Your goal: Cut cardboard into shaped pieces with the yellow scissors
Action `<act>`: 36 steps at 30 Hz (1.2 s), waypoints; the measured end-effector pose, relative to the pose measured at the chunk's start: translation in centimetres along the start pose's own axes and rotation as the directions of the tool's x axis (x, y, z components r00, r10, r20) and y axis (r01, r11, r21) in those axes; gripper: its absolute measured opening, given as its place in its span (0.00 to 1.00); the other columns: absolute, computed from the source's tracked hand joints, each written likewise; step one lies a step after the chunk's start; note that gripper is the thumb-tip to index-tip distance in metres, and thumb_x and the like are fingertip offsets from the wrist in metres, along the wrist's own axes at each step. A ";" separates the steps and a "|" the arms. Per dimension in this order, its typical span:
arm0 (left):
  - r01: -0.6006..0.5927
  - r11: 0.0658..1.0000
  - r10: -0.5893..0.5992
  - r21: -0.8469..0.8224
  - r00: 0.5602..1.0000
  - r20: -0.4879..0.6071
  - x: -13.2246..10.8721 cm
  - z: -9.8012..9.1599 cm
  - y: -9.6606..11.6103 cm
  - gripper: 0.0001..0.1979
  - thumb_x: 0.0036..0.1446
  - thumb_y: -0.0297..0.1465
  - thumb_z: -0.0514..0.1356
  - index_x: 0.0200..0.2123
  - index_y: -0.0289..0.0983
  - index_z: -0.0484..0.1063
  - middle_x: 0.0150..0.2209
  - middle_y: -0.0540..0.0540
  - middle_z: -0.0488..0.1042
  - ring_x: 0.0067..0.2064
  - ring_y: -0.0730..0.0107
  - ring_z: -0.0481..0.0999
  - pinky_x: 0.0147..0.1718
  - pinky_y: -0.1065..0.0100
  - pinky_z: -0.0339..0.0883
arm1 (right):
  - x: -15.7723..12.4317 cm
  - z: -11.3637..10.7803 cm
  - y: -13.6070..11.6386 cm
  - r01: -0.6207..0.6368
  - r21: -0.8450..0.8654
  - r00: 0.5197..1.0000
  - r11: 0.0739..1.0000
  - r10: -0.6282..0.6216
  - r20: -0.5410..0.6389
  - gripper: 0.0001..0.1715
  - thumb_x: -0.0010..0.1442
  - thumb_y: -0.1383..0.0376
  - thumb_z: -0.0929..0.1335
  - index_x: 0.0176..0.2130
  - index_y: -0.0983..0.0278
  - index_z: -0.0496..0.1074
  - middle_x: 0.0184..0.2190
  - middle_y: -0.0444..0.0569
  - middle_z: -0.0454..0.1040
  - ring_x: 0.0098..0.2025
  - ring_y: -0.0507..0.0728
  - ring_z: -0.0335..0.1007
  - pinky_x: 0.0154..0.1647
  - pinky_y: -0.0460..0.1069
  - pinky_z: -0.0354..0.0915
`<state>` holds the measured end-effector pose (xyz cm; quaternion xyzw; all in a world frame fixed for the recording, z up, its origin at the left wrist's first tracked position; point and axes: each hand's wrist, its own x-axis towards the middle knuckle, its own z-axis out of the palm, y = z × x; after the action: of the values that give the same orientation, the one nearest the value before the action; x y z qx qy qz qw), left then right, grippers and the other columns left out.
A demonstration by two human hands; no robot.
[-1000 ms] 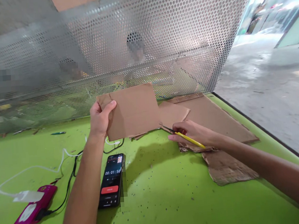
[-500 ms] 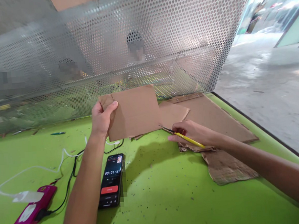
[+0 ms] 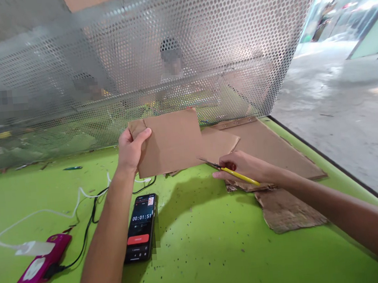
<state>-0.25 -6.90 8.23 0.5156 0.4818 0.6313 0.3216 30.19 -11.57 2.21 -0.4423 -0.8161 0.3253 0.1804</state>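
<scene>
My left hand (image 3: pixel 130 148) is closed on the left edge of a rectangular brown cardboard piece (image 3: pixel 172 140), holding it tilted up just above the green table (image 3: pixel 200 245). My right hand (image 3: pixel 243 167) is closed on yellow-handled scissors (image 3: pixel 225 169), whose blades point left toward the lower right corner of that cardboard piece. The right hand rests on a pile of larger cardboard sheets (image 3: pixel 275 152).
A black phone (image 3: pixel 141 228) showing a running timer lies between my arms. A pink phone (image 3: pixel 43 264) with white and black cables (image 3: pixel 82 198) lies at the left. A perforated metal screen (image 3: pixel 169 51) stands behind the table; people sit beyond it. Torn cardboard (image 3: pixel 289 212) lies right.
The cardboard piece in my left hand has drifted slightly down and to the right. The scissors have edged a little closer to it. The timer has advanced by a second.
</scene>
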 end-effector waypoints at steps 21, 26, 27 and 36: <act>-0.019 1.000 0.019 0.008 0.999 0.028 0.1 0.1 -0.2 0.17 0.37 0.37 0.73 0.32 0.40 0.76 0.31 0.51 0.78 0.29 0.69 0.74 0.30 0.67 0.70 | -0.2 -0.4 0.4 0.168 -0.123 0.985 0.978 -0.163 0.049 0.30 0.64 0.46 0.65 0.22 0.63 0.61 0.19 0.41 0.60 0.22 0.49 0.50 0.25 0.48 0.46; -0.046 0.998 0.043 0.047 0.997 0.064 0.1 0.1 -0.4 0.18 0.39 0.38 0.73 0.35 0.39 0.75 0.33 0.50 0.79 0.32 0.65 0.76 0.33 0.65 0.72 | -0.4 -0.6 0.6 0.184 -0.177 0.979 0.967 -0.165 0.119 0.26 0.68 0.49 0.63 0.26 0.64 0.65 0.23 0.45 0.68 0.24 0.51 0.60 0.26 0.48 0.50; -0.049 0.997 0.045 0.057 0.997 0.065 0.1 0.1 -0.5 0.19 0.39 0.38 0.73 0.35 0.39 0.75 0.34 0.50 0.79 0.33 0.65 0.77 0.33 0.64 0.73 | -0.4 -0.6 0.6 0.178 -0.184 0.980 0.967 -0.157 0.124 0.26 0.68 0.48 0.63 0.27 0.64 0.65 0.23 0.46 0.69 0.24 0.51 0.61 0.26 0.48 0.51; -0.036 0.999 0.035 0.015 0.999 0.022 0.3 -0.1 -0.4 0.16 0.39 0.37 0.73 0.33 0.40 0.76 0.32 0.50 0.79 0.31 0.66 0.76 0.30 0.65 0.72 | -0.5 -0.7 -0.1 0.169 -0.162 0.983 0.972 -0.154 0.101 0.28 0.68 0.46 0.62 0.27 0.64 0.65 0.23 0.46 0.69 0.25 0.52 0.61 0.26 0.47 0.51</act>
<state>-0.43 -6.56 7.97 0.5333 0.4738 0.6277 0.3117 30.85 -11.77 2.79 -0.3733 -0.8814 0.2576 0.1319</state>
